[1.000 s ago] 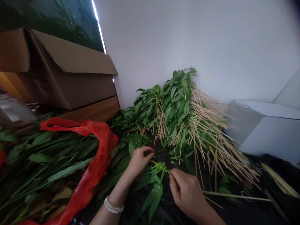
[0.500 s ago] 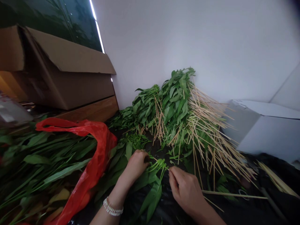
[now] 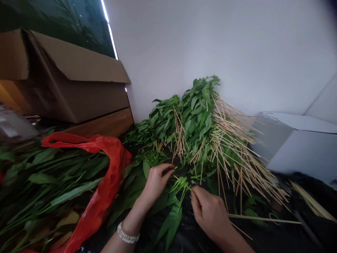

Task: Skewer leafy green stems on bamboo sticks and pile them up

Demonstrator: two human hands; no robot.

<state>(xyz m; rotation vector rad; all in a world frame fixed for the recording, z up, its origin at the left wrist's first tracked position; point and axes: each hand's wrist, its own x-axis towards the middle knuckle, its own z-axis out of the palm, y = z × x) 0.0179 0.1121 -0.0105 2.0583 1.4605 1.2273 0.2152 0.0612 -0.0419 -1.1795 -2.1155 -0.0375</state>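
My right hand (image 3: 210, 212) is closed around a thin bamboo skewer that is mostly hidden by the fingers. Green leaf stems (image 3: 181, 184) are bunched on the skewer, and their long leaves (image 3: 172, 219) hang down between my hands. Just above and left of the bunch, my left hand (image 3: 158, 181), with a beaded bracelet on its wrist, pinches a small bit of green stem (image 3: 176, 168) between thumb and fingertips. Loose leaves (image 3: 129, 195) lie under and to the left of my left forearm.
A red plastic bag (image 3: 113, 151) with long leaves (image 3: 63, 175) lies at left, below a cardboard box (image 3: 79, 95). Piles of skewered leaves (image 3: 195, 109) lean against the wall, their sticks (image 3: 237, 151) pointing right. A white box (image 3: 302, 147) stands at right.
My left hand has moved up and slightly right, off the bunched stems, and now shows a small green piece at its fingertips. My right hand has hardly moved.
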